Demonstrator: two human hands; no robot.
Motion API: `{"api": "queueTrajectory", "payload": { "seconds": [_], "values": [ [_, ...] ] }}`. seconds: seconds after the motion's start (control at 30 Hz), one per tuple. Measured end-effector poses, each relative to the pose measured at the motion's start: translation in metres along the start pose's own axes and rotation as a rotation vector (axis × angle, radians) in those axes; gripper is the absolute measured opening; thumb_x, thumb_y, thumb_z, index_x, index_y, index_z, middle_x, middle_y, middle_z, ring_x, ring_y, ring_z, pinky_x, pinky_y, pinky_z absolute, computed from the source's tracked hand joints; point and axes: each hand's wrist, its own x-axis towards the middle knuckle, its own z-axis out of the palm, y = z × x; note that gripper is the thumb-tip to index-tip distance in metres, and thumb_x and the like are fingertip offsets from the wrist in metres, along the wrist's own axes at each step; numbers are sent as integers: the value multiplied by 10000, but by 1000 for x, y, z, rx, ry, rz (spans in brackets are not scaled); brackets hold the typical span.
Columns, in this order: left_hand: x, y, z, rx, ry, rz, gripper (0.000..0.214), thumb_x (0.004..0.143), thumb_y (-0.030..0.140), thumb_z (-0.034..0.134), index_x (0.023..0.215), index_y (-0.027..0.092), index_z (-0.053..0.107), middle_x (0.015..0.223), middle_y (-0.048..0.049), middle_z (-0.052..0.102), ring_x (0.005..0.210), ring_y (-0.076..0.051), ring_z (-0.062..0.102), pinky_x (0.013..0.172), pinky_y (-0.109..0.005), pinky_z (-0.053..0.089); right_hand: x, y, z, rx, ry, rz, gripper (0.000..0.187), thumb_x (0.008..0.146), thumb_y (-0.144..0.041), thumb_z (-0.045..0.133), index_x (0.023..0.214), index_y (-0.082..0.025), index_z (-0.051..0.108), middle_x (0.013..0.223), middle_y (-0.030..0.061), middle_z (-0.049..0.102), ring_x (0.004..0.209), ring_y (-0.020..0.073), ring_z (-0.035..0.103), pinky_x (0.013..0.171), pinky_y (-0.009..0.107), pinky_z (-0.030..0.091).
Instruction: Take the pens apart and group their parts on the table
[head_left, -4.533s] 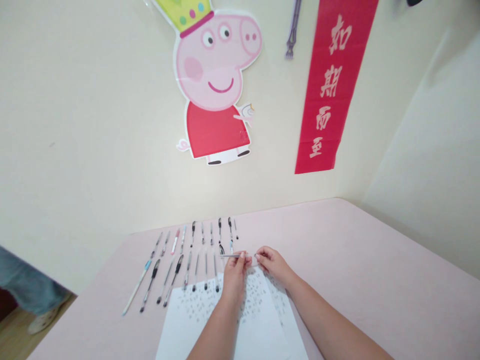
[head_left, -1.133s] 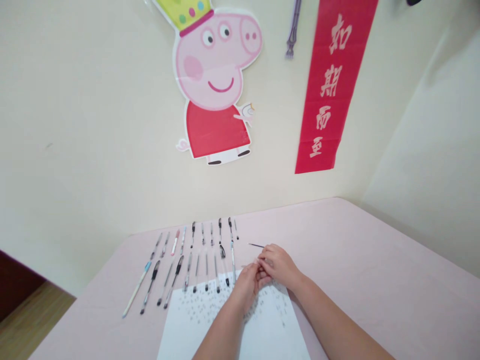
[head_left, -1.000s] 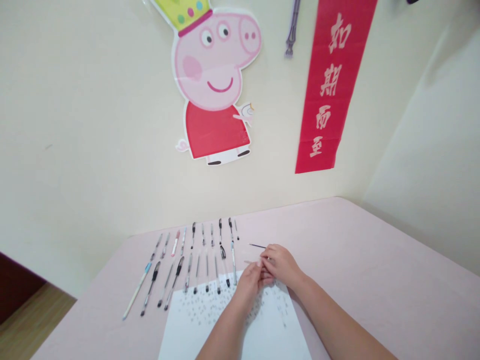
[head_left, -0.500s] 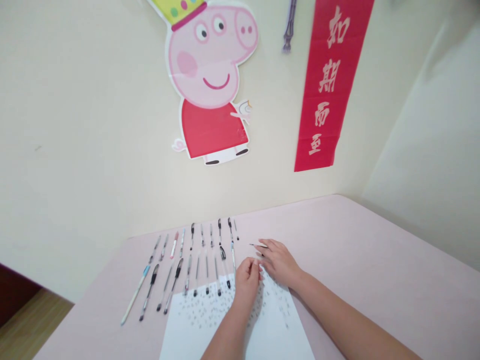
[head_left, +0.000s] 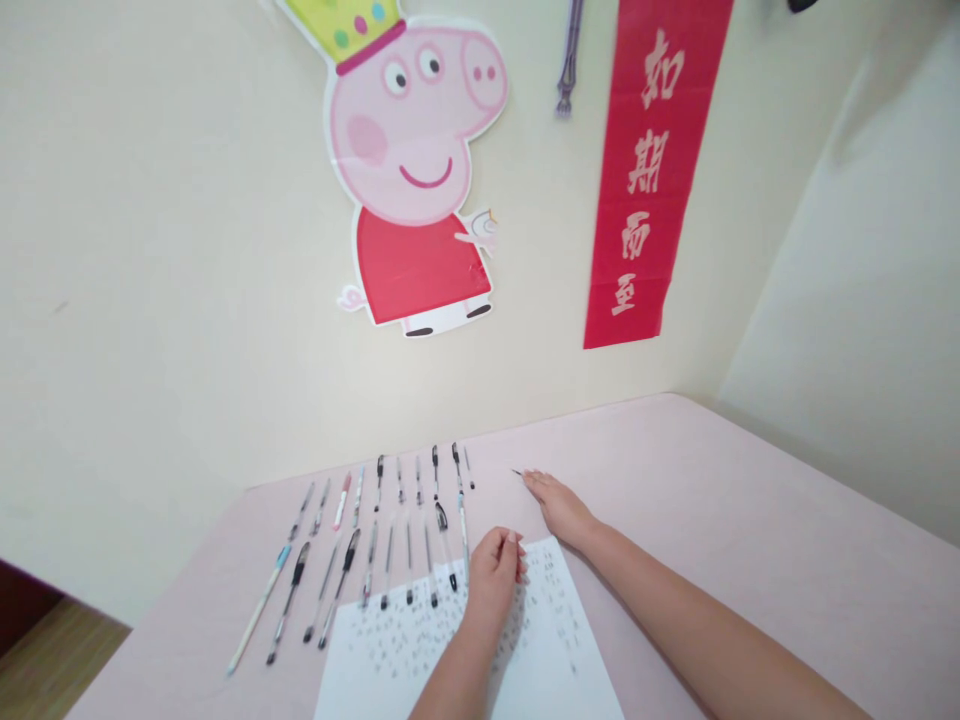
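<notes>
With the left hand [head_left: 496, 562] curled, contents hidden, the right hand [head_left: 555, 503], grip unclear, should set the rod [head_left: 517, 472] gently, tip toward ten o'clock.

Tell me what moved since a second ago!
The right hand pulled away from the left hand, toward the cream wall. A thin dark stick went too, its tip showing past the fingers. The left hand, white paper sheet and slim plastic pens stayed put.

Pig cutout [head_left: 420, 205] hangs on cream wall [head_left: 187, 250]; red banner [head_left: 652, 175] right of it; desk [head_left: 712, 500] below it; wooden floor [head_left: 67, 650] lower left of it.
</notes>
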Motion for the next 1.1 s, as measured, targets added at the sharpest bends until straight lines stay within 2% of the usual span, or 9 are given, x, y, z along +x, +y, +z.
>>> {"api": "queueTrajectory", "payload": {
  "seconds": [0.1, 0.23, 0.4, 0.53, 0.67, 0.83, 1.0, 1.1],
  "values": [
    [0, -2, 0, 48, -41, 5, 316, 746, 479, 559, 670, 173, 583, 514, 23, 508, 445, -101, 455, 468, -219, 350, 13, 21, 0, -38, 22, 45, 569, 766, 24, 336, 1293, -134, 480, 1351, 104, 466, 1276, 158, 384, 1085, 358, 261],
    [-1, -4, 0, 196, -78, 67, 276, 785, 412, 522, 647, 184, 595, 517, 12, 509, 485, -122, 461, 524, -241, 342, 29, 56, -6, -130, 81, 153, 578, 733, 26, 350, 1263, -135, 515, 1337, 83, 487, 1249, 156, 421, 1068, 330, 288],
    [-2, -5, -1, 349, -127, 125, 240, 806, 350, 483, 694, 191, 624, 616, -19, 565, 630, -170, 513, 624, -271, 347, 42, 103, -24, -195, 184, 305, 580, 723, -2, 345, 1266, -119, 513, 1284, 103, 539, 1216, 209, 461, 1051, 381, 311],
    [-3, -3, -2, 395, -148, 145, 234, 812, 339, 472, 703, 192, 619, 640, -29, 572, 679, -186, 519, 661, -280, 339, 48, 130, -36, -235, 240, 410, 533, 742, -38, 345, 1237, -85, 540, 1241, 136, 569, 1168, 248, 503, 1019, 388, 343],
    [-4, -2, -2, 415, -160, 152, 231, 818, 321, 457, 702, 196, 613, 661, -35, 572, 703, -194, 517, 677, -288, 334, 53, 141, -39, -276, 274, 476, 505, 764, -28, 317, 1205, -68, 561, 1208, 154, 588, 1118, 249, 537, 970, 358, 378],
    [-4, -5, -2, 378, -155, 140, 208, 802, 322, 484, 697, 202, 618, 670, -36, 573, 720, -197, 510, 693, -289, 333, 59, 145, -40, -323, 298, 506, 461, 776, -25, 304, 1114, -70, 614, 1095, 172, 637, 1012, 250, 586, 897, 341, 406],
    [-3, -9, -2, 443, -164, 175, 242, 823, 327, 450, 720, 201, 629, 704, -48, 582, 744, -202, 518, 703, -297, 346, 62, 147, -40, -361, 314, 531, 426, 810, -50, 296, 1055, -95, 642, 1028, 164, 653, 966, 238, 595, 861, 330, 416],
    [-3, -10, -2, 480, -172, 185, 252, 831, 325, 437, 724, 198, 625, 737, -59, 591, 760, -204, 526, 707, -301, 353, 63, 146, -39, -382, 318, 527, 425, 820, -55, 294, 1069, -84, 637, 1060, 181, 637, 984, 242, 587, 874, 334, 408]
  ]
}}
